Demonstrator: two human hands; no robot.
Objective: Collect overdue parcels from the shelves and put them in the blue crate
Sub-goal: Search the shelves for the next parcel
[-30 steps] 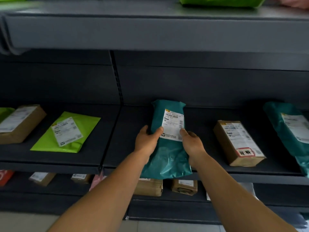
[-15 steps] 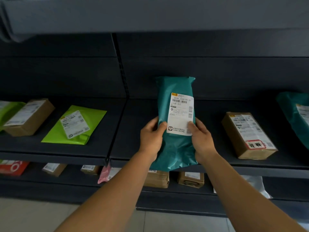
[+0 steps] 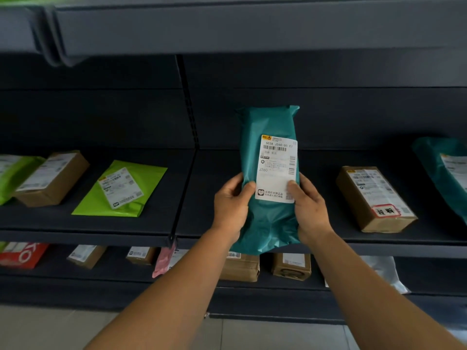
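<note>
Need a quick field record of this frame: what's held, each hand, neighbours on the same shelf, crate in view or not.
held: teal parcel, upright, label facing camera
left hand: grips parcel's left edge
right hand: grips right edge, thumb on label
shelf right: brown box with red-bordered sticker
shelf left: green mailer
blue crate: not in view

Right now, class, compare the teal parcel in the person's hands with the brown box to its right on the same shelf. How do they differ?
The teal parcel is a soft, wrinkled plastic bag; the brown box is stiff cardboard. The teal parcel is held upright by the left hand and right hand; the brown box lies flat on the shelf, untouched. Only the brown box carries a red-bordered sticker. Both bear white printed labels.
</note>
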